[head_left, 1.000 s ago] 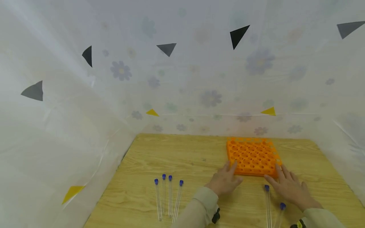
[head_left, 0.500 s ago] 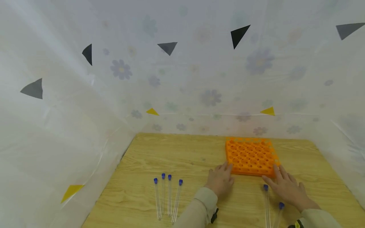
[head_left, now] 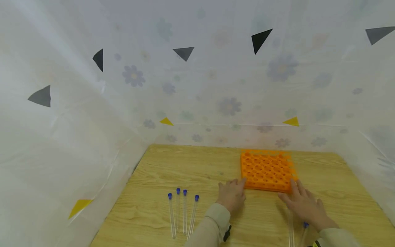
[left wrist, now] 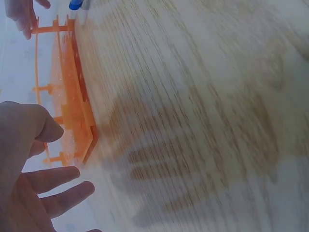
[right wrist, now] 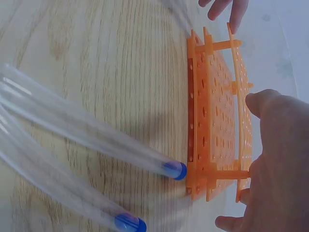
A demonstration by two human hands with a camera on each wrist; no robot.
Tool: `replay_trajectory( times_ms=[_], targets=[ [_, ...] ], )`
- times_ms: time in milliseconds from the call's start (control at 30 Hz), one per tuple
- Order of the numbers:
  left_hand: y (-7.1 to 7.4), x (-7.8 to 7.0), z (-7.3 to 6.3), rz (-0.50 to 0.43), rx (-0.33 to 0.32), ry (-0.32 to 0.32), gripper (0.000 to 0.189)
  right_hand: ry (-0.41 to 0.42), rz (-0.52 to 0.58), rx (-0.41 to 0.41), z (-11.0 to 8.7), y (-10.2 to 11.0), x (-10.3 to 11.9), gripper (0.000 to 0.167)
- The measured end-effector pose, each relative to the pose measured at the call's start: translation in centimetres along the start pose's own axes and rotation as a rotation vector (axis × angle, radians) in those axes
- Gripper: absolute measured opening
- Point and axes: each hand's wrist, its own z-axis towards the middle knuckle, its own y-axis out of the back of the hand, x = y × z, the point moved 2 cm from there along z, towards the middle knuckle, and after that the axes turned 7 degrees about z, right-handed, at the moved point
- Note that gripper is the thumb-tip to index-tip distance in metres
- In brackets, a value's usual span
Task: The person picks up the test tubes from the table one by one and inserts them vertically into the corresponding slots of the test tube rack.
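Desk (head_left: 191,168): flat, wood-grained top.
Rack: perforated orange plastic rack (head_left: 267,171), near the desk's far edge, right of its middle; probably light, stiff, slightly slick (the thin upper plate might flex), so best held low at both ends.
Hands: left hand (head_left: 232,196) and right hand (head_left: 303,207), fingers spread, fingertips at the rack's near corners.
Tubes: slim, clear, blue-capped tubes (head_left: 184,212), four left, two by the right hand.

Observed: wood-grain tabletop (head_left: 200,168) bearing an orange perforated rack (head_left: 267,171) toward its far edge, right of centre. Four blue-capped clear tubes (head_left: 184,212) lie at left; two further tubes (right wrist: 96,128) lie at right, nearer the person.
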Motion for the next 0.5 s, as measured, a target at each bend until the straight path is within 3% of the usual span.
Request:
replay_trajectory(
  times_ms=[200,500],
  targets=[
    [-0.4,1.3,-0.2,-0.006,-0.032,0.017,0.056,0.034,-0.028,-0.057,0.1,-0.8,1.2,0.101],
    [-0.7,2.8,-0.8,-0.044,-0.033,0.039,0.056,0.066,-0.031,-0.067,0.2,-1.6,2.5,0.100]
  ],
)
